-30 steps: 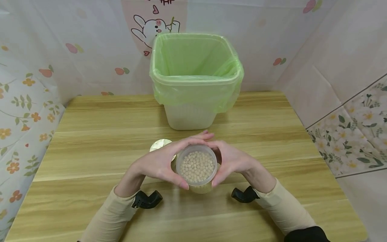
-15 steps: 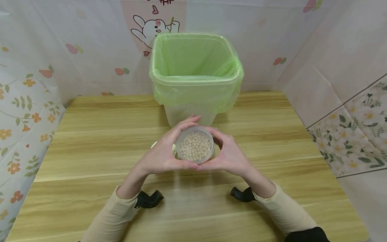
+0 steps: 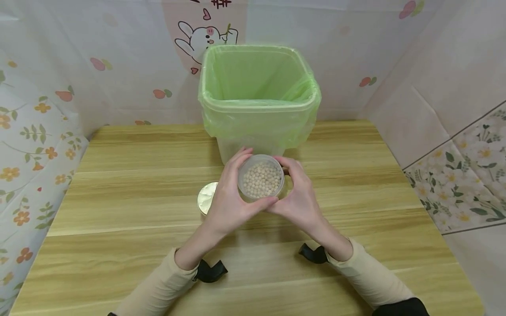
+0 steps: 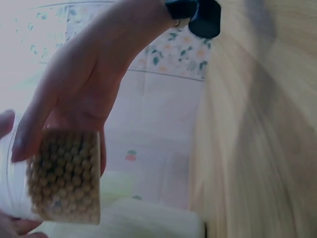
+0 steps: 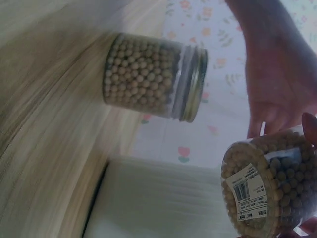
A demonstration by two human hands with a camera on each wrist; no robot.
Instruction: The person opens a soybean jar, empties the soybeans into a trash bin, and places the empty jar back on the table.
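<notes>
Both hands hold a clear plastic jar (image 3: 261,179) of small round beige balls above the table, in front of the bin. My left hand (image 3: 230,199) curls round its left side and my right hand (image 3: 299,197) round its right. Their thumbs meet at the near side. No gold lid is on this jar, and its balls show through the round top. A label with a barcode (image 5: 246,192) is on its base in the right wrist view. A second jar (image 5: 141,74) of similar balls, with a gold lid (image 3: 206,197), stands on the table, partly hidden behind my left hand in the head view.
A pale bin (image 3: 249,147) with a green bag (image 3: 258,116) folded over its rim stands at the back of the wooden table (image 3: 130,184). Patterned cloth (image 3: 130,66) hangs behind and at the sides. Black wrist mounts (image 3: 211,271) sit on both forearms.
Both hands have carried the held jar away from the person, toward the bin, then slightly right. More of the gold-lidded jar shows now than half a second ago.
</notes>
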